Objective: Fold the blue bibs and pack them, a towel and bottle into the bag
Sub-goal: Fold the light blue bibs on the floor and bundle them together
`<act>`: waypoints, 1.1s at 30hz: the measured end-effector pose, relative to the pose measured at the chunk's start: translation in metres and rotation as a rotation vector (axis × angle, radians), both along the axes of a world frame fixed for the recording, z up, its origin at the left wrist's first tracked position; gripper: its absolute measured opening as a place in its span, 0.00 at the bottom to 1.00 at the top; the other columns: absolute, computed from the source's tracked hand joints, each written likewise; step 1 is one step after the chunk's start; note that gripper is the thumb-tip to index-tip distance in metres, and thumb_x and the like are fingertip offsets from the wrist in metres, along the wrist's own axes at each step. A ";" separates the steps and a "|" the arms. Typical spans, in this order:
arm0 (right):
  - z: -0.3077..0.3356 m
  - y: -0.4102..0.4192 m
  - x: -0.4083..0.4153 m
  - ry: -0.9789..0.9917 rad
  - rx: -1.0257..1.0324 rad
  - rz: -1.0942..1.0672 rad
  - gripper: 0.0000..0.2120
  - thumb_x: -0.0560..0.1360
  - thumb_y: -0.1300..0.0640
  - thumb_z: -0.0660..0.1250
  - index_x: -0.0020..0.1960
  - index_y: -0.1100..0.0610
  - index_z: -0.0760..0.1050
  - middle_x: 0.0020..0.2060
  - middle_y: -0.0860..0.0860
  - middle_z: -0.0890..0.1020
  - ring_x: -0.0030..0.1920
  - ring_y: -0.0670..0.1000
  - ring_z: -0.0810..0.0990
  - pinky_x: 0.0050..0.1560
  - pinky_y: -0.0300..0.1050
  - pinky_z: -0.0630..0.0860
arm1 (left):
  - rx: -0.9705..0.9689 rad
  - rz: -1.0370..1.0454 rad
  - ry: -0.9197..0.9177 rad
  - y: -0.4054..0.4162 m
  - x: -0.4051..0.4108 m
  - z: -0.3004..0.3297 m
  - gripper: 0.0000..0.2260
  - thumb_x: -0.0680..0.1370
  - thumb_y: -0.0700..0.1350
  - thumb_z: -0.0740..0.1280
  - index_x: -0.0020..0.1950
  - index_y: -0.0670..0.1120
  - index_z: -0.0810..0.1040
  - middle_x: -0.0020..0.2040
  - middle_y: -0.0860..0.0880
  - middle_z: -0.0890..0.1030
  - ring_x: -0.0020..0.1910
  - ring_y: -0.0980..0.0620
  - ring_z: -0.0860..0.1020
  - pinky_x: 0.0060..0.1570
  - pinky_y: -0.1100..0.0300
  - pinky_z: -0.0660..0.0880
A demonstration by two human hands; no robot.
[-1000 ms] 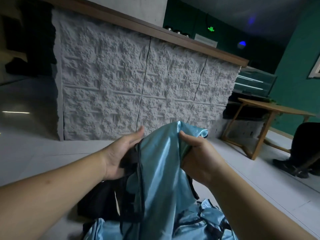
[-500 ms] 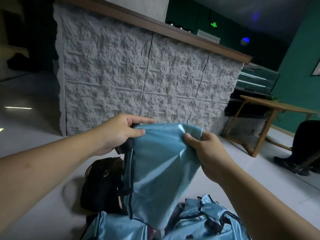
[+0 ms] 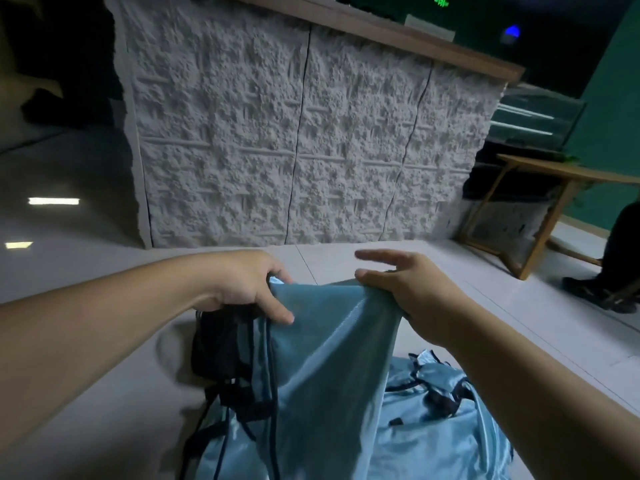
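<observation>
1. A green lit sign (image 3: 441, 1) glows above the counter; its characters are too small to read.
2. The black bag (image 3: 221, 344) sits on the floor, its contents hidden.
3. The left hand (image 3: 247, 289) grips the blue bib (image 3: 325, 358) at its top edge, thumb over the cloth.
4. The right hand (image 3: 412, 289) pinches the opposite corner, its other fingers spread.
5. More blue bibs (image 3: 433, 410) lie heaped below.

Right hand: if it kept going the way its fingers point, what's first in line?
Probably the left hand: the right hand points leftward across the shiny blue bib top edge. Depth is unclear.
</observation>
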State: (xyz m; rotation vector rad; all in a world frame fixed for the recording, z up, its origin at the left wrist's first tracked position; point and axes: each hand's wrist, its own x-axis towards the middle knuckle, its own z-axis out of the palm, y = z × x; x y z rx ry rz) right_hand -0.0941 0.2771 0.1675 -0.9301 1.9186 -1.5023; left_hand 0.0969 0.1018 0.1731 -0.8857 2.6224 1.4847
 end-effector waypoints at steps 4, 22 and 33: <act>0.001 0.007 0.012 0.362 0.343 0.203 0.10 0.72 0.46 0.78 0.48 0.52 0.89 0.44 0.51 0.89 0.55 0.57 0.86 0.59 0.58 0.81 | -0.516 -0.091 -0.179 -0.006 -0.007 -0.020 0.07 0.70 0.46 0.80 0.40 0.53 0.82 0.36 0.52 0.80 0.38 0.50 0.78 0.39 0.59 0.73; -0.060 -0.005 0.022 0.334 0.431 0.467 0.12 0.71 0.52 0.77 0.47 0.60 0.85 0.40 0.60 0.85 0.39 0.55 0.80 0.43 0.51 0.75 | -0.390 -0.306 -0.304 -0.043 0.016 -0.067 0.13 0.78 0.43 0.73 0.35 0.56 0.81 0.30 0.60 0.76 0.29 0.62 0.71 0.34 0.67 0.66; -0.192 -0.042 0.006 0.094 0.539 0.269 0.07 0.77 0.68 0.68 0.42 0.60 0.80 0.32 0.56 0.80 0.30 0.50 0.80 0.32 0.46 0.80 | -0.094 -0.198 -0.413 -0.065 -0.004 -0.183 0.03 0.79 0.42 0.72 0.46 0.48 0.85 0.39 0.50 0.85 0.36 0.52 0.82 0.35 0.58 0.78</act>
